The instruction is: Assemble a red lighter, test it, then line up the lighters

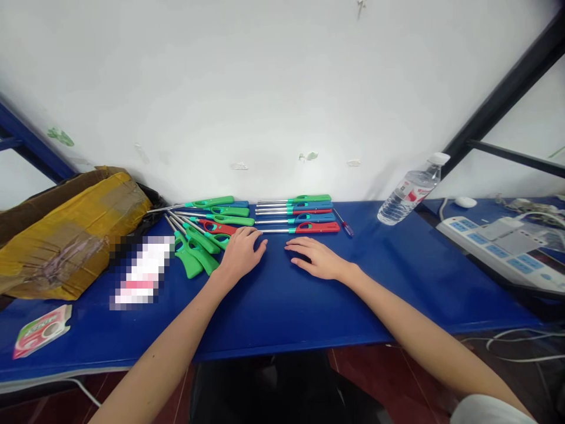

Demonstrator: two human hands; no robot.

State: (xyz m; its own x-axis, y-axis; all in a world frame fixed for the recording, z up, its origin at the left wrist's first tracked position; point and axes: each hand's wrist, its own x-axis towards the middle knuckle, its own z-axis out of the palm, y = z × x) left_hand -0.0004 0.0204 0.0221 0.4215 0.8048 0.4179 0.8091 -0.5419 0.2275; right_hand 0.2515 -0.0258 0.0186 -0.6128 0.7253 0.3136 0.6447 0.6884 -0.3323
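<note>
Both hands lie flat on the blue table (282, 306), palms down and holding nothing. My left hand (241, 254) has its fingertips beside a fan of long utility lighters (198, 235) with green and red handles. One red handle (216, 227) runs just past those fingers. My right hand (318, 259) rests a little below a neat row of lighters (293, 214) with green, blue and red handles, their steel nozzles pointing left. The nearest lighter in that row, red-handled (318, 227), lies close to my right fingers. A small screwdriver (344, 222) with a red-and-blue handle lies past the row's right end.
A cardboard box (70, 235) patched with yellow tape stands at the table's left, beside a pixelated object (141, 274) and a small packet (42, 331). A water bottle (408, 191) lies at the right. Further right are a power strip (494, 250) and a white mouse (465, 202). A white wall rises behind.
</note>
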